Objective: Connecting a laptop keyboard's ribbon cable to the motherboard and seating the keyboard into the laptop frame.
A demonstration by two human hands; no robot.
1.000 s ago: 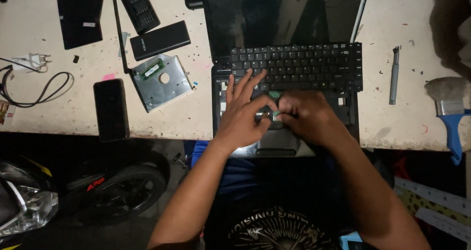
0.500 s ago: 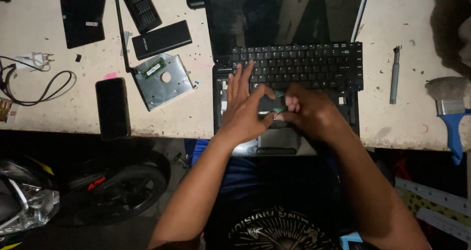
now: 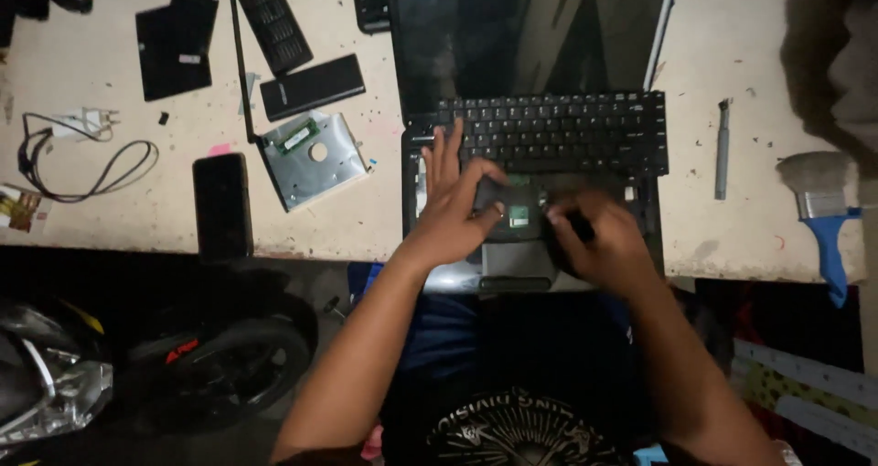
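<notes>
Left hand [image 3: 455, 212] flat on laptop [image 3: 535, 160] palm rest, fingers spread; right hand [image 3: 599, 246] closed around dark tool beside touchpad board [image 3: 519, 215].

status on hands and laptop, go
Left hand flat on laptop palm rest. Right hand gripping dark tool beside green part. Nothing in the way.

The pale worktable [image 3: 732, 27] (scuffed) carries a laptop [image 3: 549, 137], phone [image 3: 222, 205], brush [image 3: 823, 212].

Black laptop [image 3: 549, 146] with a small green patch, cream speckled table [image 3: 759, 54], blue-handled brush [image 3: 828, 214], silver drive caddy [image 3: 315, 160], black phone [image 3: 222, 205].
</notes>
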